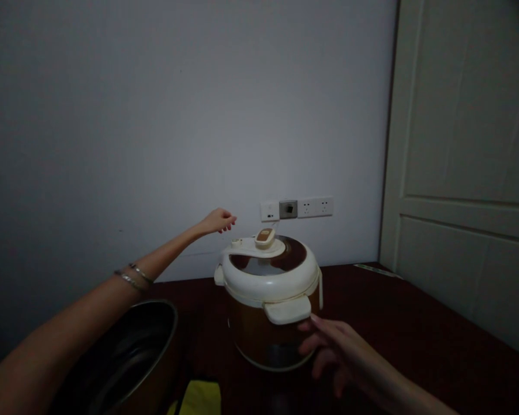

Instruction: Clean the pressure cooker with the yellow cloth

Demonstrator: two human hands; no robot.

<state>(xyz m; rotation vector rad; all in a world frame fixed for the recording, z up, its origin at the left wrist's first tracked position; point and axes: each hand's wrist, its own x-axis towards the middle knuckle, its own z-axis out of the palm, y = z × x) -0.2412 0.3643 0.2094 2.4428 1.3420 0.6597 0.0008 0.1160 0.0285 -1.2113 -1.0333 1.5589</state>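
An electric pressure cooker (251, 323) with a white rim and a brown body stands on the dark red table, its lid (259, 282) closed on top. A white knob with a brown inlay (265, 237) sits on the lid. Above the back left of the lid, apart from it, my left hand (218, 221) hangs with its fingers curled in; nothing shows between them. My right hand (335, 349) is at the front right, fingers spread, its thumb at the corner of the cooker's white front handle (288, 310). It does not grasp the handle.
A large dark pot (166, 340) stands open at the lower left, under my left forearm. Beside it lies a yellow item (201, 397), cut off by the view's edge. Wall sockets (315, 207) are behind the cooker. A pale panelled door (467, 173) is on the right.
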